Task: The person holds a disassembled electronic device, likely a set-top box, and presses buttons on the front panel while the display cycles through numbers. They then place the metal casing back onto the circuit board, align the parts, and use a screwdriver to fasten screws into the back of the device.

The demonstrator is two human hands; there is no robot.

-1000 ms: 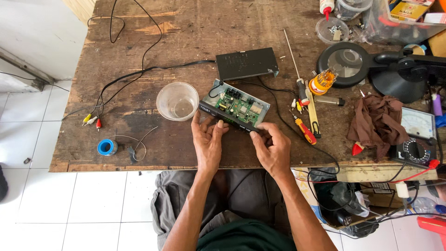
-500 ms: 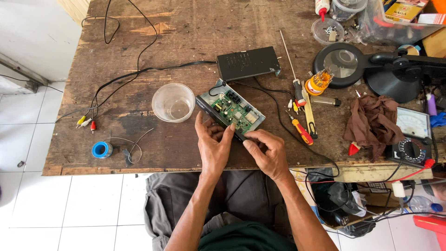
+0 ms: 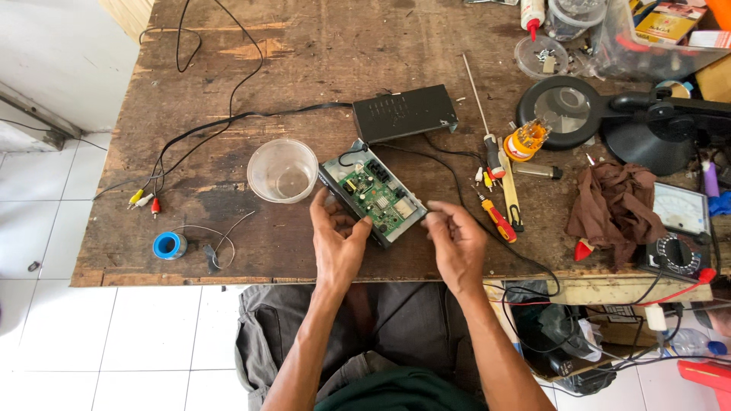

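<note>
Board: green, sits in its open black tray on my wooden bench, between the cup and the screwdrivers.
Left hand: my fingers curl around the tray's near left edge, gripping it.
Right hand: my fingertips are pinched together just beside the tray's right corner; contact cannot be told.
Cover: black, lying behind the board.
</note>
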